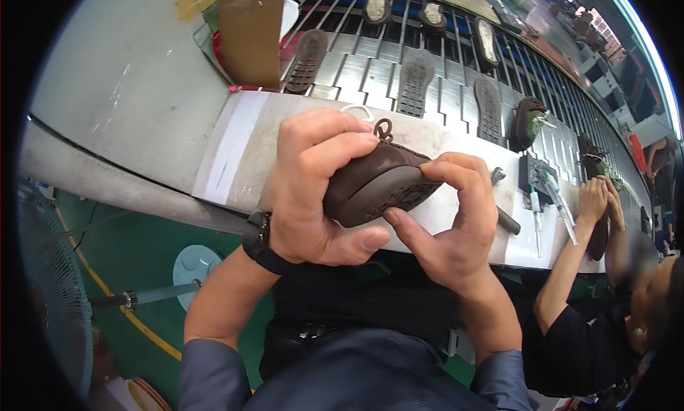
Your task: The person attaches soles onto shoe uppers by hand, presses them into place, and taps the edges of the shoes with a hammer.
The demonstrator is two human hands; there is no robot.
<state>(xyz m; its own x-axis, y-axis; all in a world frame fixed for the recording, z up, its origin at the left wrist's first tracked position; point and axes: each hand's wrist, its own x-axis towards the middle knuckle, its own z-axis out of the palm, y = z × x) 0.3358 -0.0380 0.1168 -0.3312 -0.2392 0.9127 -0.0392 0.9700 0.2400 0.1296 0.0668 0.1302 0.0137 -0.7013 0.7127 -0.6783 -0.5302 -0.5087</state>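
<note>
A brown shoe point(381, 183) with laces and a patterned sole is held up between my two hands, tilted so that part of its sole and side show. My left hand point(317, 190) grips one end, fingers over the upper and thumb low by the sole. At the other end my right hand point(456, 215) pinches the sole edge between thumb and forefinger. A dark band is around my left wrist. Below the shoe lies the pale worktop point(249, 172). A hammer point(506, 220) rests on it, partly hidden behind my right hand.
Beyond the worktop, a slatted metal conveyor point(363, 73) carries several soles and shoes. A brown cardboard piece point(249, 37) stands at the back left. To the right are a dark holder point(536, 174) with brushes and a co-worker's hands point(598, 197) on a shoe. A fan point(53, 290) is at lower left.
</note>
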